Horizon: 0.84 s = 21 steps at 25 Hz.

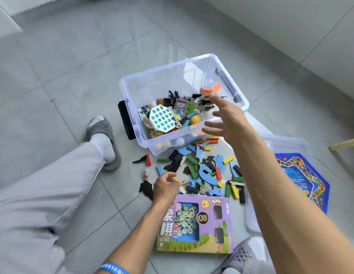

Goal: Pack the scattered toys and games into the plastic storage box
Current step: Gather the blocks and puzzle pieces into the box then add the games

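A clear plastic storage box (130, 89) stands on the tiled floor, holding a white and teal pop toy (162, 120), a card deck (181, 105), a yellow ball and puzzle bits. My right hand (224, 120) hovers over the box's near right corner, fingers spread, holding nothing. Just beyond its fingertips a blurred orange piece (210, 89) is in the air inside the box. My left hand (166, 185) rests low on the floor at the edge of a pile of coloured blocks and blue puzzle pieces (207, 171), fingers curled around a small yellow block.
A purple Xiangqi game box (196, 224) lies in front of me. The clear box lid (287, 143) and a blue game board (302, 178) lie to the right. Black pieces (145, 187) and a small figure (146, 173) lie left of the pile. My slippered feet flank the area.
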Motion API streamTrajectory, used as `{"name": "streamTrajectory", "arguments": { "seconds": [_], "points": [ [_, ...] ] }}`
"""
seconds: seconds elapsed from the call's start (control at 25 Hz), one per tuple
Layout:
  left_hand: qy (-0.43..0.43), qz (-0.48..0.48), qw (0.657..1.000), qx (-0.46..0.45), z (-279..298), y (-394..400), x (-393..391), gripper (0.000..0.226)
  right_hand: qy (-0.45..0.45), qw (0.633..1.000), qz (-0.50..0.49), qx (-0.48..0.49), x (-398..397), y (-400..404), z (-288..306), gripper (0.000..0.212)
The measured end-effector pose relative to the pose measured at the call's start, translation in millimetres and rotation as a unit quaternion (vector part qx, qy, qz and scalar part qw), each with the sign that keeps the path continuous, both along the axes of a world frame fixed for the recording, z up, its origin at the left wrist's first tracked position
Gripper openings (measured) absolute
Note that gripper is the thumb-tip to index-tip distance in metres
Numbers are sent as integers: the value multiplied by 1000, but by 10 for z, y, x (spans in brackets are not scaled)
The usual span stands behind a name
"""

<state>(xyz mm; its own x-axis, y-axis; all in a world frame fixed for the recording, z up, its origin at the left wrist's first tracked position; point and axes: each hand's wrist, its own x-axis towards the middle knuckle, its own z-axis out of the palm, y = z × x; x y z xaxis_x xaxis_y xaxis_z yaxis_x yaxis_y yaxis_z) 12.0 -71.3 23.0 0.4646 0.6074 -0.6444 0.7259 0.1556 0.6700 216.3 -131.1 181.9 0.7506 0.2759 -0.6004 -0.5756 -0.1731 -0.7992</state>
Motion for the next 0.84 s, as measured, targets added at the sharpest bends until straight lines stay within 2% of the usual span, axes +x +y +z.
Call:
{"name": "streamTrajectory", "arguments": {
  "seconds": [0.08,0.12,0.2,0.28,0.36,0.44,0.52,0.6,0.76,0.84],
  "points": [
    [38,-17,998,49,-73,104,-49,30,-99,990,-22,-98,-65,-41,-240,46],
    [75,-40,993,86,-141,145,-81,37,-120,987,-36,-106,-204,-154,-424,36],
    [181,-79,971,132,-336,231,-196,59,-73,988,-19,-132,-591,-413,-973,21],
    [253,-69,959,111,-570,283,-351,84,-20,976,31,-213,-952,-703,-1582,21],
    [270,-44,960,52,-767,247,-477,105,-44,947,103,-301,-1228,-907,-2030,25],
    [253,-60,965,34,-860,138,-459,116,-101,910,184,-357,-1386,-1016,-2250,35],
    [236,-76,967,61,-916,18,-295,118,-150,878,220,-397,-1412,-1046,-2345,50],
    [221,-98,966,92,-967,-63,-82,116,-183,863,212,-421,-1326,-1023,-2390,60],
    [229,-172,942,176,-1091,-172,208,105,-153,863,239,-419,-973,-860,-2473,88],
    [205,-194,939,197,-1157,-133,267,96,-158,826,315,-441,-875,-785,-2548,91]
  ]
}}
